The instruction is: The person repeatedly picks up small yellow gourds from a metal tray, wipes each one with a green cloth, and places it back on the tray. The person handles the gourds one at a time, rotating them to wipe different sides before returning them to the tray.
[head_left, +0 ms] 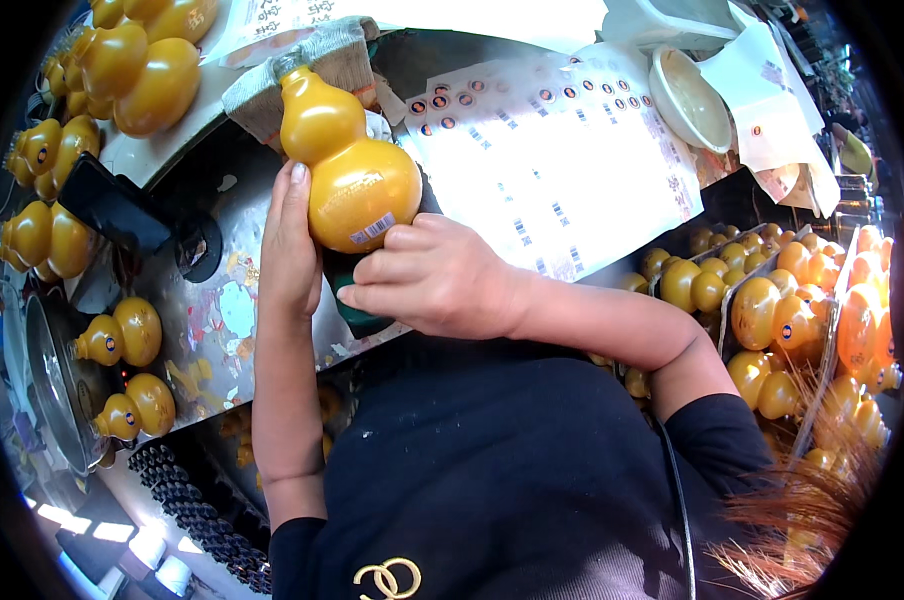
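left hand (292,245), right hand (440,275) at bottle (357,180) | worktop edge (347,352) near torso (502,450) | stand (199,248) apart

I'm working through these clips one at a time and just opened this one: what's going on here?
A person has a yellow gourd-shaped bottle in front of them, its neck pointing away toward a grey pad. The left hand lies along its left side; the right hand is curled by its base, close to a barcode label. A sticker sheet lies to the right. Similar bottles stand or lie to both sides.
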`<state>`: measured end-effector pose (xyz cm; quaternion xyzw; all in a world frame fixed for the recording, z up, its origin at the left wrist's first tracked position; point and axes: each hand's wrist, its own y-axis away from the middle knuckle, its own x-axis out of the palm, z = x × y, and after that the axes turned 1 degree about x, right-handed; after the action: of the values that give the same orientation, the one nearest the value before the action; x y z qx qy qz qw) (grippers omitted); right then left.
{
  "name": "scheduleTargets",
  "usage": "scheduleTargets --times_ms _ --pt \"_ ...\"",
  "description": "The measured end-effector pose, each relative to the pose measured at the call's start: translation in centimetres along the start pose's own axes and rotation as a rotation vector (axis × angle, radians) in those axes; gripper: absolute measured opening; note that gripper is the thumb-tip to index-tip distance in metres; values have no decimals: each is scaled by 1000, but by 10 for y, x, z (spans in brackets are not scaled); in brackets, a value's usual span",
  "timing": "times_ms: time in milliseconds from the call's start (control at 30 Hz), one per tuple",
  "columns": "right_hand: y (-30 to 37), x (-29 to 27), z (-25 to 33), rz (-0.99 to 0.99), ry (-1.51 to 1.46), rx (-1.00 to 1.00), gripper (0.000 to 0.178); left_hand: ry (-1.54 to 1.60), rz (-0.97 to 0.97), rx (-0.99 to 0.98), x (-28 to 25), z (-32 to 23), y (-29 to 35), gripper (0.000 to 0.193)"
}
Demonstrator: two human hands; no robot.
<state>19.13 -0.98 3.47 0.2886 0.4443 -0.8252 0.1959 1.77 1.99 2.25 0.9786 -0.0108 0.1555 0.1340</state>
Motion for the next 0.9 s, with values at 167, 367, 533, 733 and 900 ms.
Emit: scheduleTargets --times_ms 167,367,533,733,900 --pt "-41 -35 -29 -8 -211 254 30 86 -27 40 1 2 3 38" --pt "-68 -37 -65 86 -230 416 34 110 -43 17 6 0 7 45" --pt "-48 -32 -68 -194 -373 587 32 15 6 126 9 4 17 62" --pt "-32 -41 -56 -283 -649 817 31 127 33 75 8 -2 17 72" --pt "-33 -36 -42 -203 -439 559 28 117 13 84 9 1 18 70"
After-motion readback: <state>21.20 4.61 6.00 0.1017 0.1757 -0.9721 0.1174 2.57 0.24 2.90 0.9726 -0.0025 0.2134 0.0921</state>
